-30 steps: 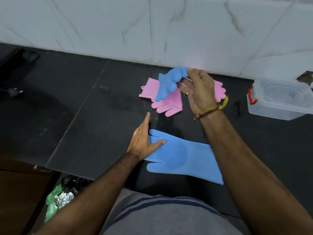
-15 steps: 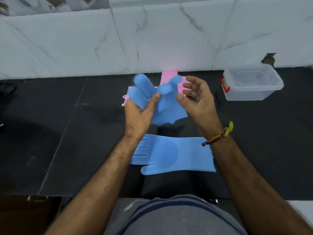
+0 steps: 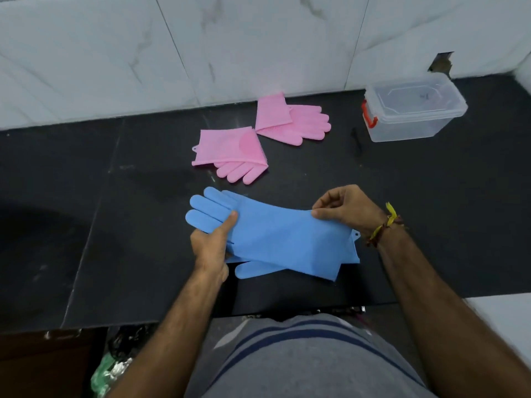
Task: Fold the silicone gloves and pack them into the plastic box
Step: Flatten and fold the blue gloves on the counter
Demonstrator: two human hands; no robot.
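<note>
I hold a blue silicone glove (image 3: 275,234) stretched flat just above the black counter (image 3: 86,196). My left hand (image 3: 211,245) pinches it near the fingers, thumb on top. My right hand (image 3: 344,209) grips its cuff edge. Under it lies a second blue glove (image 3: 255,270), mostly hidden, with only its thumb and cuff edge showing. Two pink gloves lie folded further back: one (image 3: 232,152) at centre, the other (image 3: 290,120) near the wall. The clear plastic box (image 3: 413,110) with a red latch stands at the back right, lid on.
A white marble-tiled wall (image 3: 230,47) runs along the counter's far side. A small dark object (image 3: 356,139) lies left of the box. Below the counter's front edge at the left sit a green and black bag (image 3: 115,366).
The blue glove, bunched in both hands in front of the pink gloves half a second ago, is now spread out flat over the second blue glove. The view has shifted upward.
</note>
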